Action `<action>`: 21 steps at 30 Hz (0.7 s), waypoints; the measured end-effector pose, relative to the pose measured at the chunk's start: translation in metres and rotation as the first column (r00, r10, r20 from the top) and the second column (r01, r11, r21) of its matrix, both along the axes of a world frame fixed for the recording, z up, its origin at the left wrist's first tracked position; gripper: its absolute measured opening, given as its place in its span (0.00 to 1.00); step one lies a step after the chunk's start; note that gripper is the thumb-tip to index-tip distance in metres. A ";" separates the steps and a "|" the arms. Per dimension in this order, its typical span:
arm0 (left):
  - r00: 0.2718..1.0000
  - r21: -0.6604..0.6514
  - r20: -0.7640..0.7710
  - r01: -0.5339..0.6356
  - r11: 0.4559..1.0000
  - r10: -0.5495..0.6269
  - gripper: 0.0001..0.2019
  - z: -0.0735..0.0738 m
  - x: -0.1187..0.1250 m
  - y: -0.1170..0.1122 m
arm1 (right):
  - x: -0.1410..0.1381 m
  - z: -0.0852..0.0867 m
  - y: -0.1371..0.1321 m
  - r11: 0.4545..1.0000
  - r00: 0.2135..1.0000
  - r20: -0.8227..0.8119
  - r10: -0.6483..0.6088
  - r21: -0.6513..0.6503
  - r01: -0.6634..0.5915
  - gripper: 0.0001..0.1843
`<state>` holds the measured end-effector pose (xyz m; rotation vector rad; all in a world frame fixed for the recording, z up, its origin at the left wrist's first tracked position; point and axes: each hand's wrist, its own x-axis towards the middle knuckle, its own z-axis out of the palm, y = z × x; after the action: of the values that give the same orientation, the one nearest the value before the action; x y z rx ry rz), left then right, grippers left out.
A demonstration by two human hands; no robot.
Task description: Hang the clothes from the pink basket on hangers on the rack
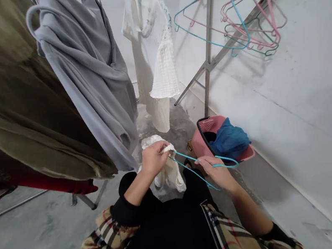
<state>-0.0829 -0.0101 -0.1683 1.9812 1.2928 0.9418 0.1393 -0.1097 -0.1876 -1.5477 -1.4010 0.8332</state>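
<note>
Just above the lap, beside a pink basket (200,146): pinching a small white garment (170,175) with the left hand (154,158), gripping a blue wire hanger (193,173) with the right hand (218,171), fingers curled round its wire.

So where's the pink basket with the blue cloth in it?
In the head view, the pink plastic basket sits on the floor right of centre, by the white wall, just beyond the right hand holding a blue wire hanger.

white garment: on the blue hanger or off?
Not hung. The white garment is bunched in the left hand at one tip of the blue hanger, held by the right hand. Tip inside the cloth: cannot tell.
</note>
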 end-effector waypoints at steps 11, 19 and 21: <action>0.882 0.385 -0.451 0.331 0.862 -0.137 0.07 0.005 0.006 -0.028 | -0.030 -0.031 0.030 0.997 0.968 -0.247 -0.054 0.045 0.067 0.27; 0.795 0.318 -0.593 0.377 0.870 -0.128 0.12 0.029 -0.008 -0.007 | -0.006 -0.005 0.052 0.978 0.976 -0.204 -0.079 0.175 0.116 0.18; 0.825 0.362 -0.563 0.303 0.881 -0.052 0.12 0.031 -0.009 -0.007 | -0.009 -0.003 0.049 0.924 0.980 -0.070 -0.188 0.325 0.201 0.16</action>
<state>-0.0915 -0.0175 -0.1377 2.8271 1.1997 0.6283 0.1302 -0.0603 -0.1903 -1.3744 -1.2610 0.4743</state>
